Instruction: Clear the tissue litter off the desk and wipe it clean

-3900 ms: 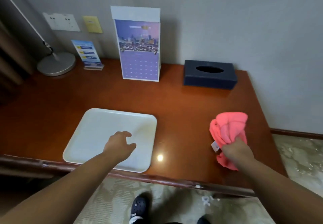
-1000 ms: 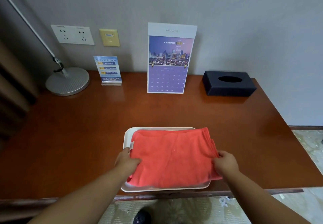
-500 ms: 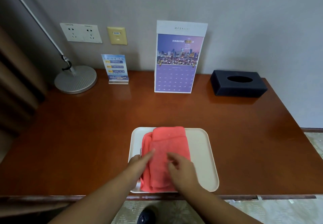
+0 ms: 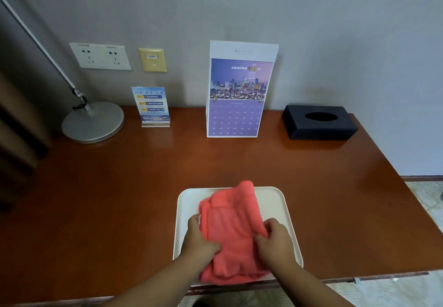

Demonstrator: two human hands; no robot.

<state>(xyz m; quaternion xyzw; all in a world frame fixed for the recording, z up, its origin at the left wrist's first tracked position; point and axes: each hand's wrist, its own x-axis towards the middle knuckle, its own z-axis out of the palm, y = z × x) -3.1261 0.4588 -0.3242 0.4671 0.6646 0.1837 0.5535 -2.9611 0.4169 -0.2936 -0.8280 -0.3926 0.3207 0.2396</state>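
A folded pink cloth (image 4: 231, 225) lies on a white tray (image 4: 273, 201) at the front middle of the brown desk (image 4: 119, 186). My left hand (image 4: 197, 239) grips the cloth's left edge, fingers curled under the fold. My right hand (image 4: 273, 242) grips the cloth's right side, fingers bent into the fabric. The cloth's near end hangs over the tray's front rim. No tissue litter shows on the desk.
Along the wall stand a lamp base (image 4: 93, 122), a small blue sign (image 4: 152, 106), a purple calendar (image 4: 238, 90) and a dark tissue box (image 4: 317, 122). The desk's front edge runs just below the tray; its right edge slopes off toward pale floor (image 4: 429, 201).
The cloth went from spread over the tray to a narrow fold, and is now bunched between both hands; my right hand moved from its middle to its right side.
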